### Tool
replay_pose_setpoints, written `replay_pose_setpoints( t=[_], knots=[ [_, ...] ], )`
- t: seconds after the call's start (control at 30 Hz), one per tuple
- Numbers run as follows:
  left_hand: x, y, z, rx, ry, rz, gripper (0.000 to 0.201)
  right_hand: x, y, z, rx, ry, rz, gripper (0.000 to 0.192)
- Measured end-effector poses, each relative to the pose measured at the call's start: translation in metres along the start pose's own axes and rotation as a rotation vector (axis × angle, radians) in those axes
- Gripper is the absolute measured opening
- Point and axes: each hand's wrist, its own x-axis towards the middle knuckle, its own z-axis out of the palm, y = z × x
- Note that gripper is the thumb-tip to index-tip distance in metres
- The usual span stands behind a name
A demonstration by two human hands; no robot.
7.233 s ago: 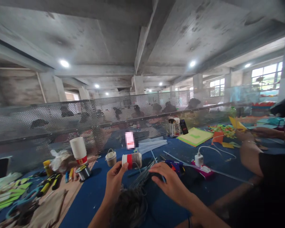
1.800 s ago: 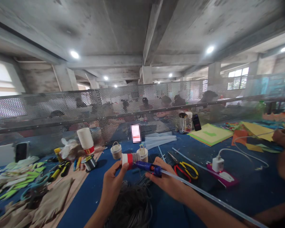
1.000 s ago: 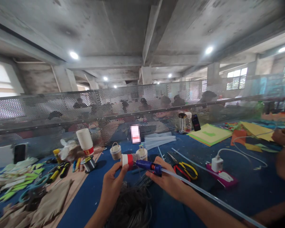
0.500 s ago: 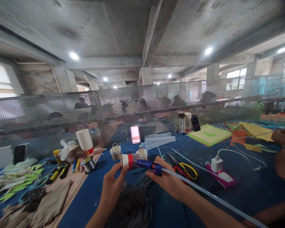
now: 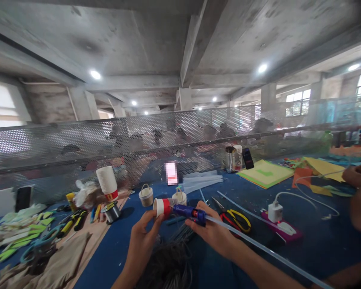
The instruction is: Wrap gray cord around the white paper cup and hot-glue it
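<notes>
In my left hand a small paper cup, white with a red band, is pinched on its side and lies tilted. My right hand grips a blue glue gun; a long clear glue stick runs out of its back. The gun's nozzle is at the cup's red band; whether it touches I cannot tell. Just behind stand two small handled baskets, one in full view and another partly covered by the cup. Beneath my hands lies a dark bundle of strands.
Red-and-yellow-handled pliers lie right of my right hand. Further right are a white charger on a purple power strip and another person's hand. Stacked paper cups, a wire spool and scissors occupy the left.
The view has tilted slightly, so the scene sits a little lower. The glue gun stays at the cup, and both hands keep their hold.
</notes>
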Motion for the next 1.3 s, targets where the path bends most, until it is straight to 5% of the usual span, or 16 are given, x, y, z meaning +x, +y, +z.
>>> replay_pose_setpoints(
  t=[1.3],
  knots=[
    [-0.0013, -0.0012, 0.0005, 0.178, -0.043, 0.294, 0.017, 0.0037, -0.0027, -0.007, 0.053, 0.031, 0.069, 0.021]
  ],
)
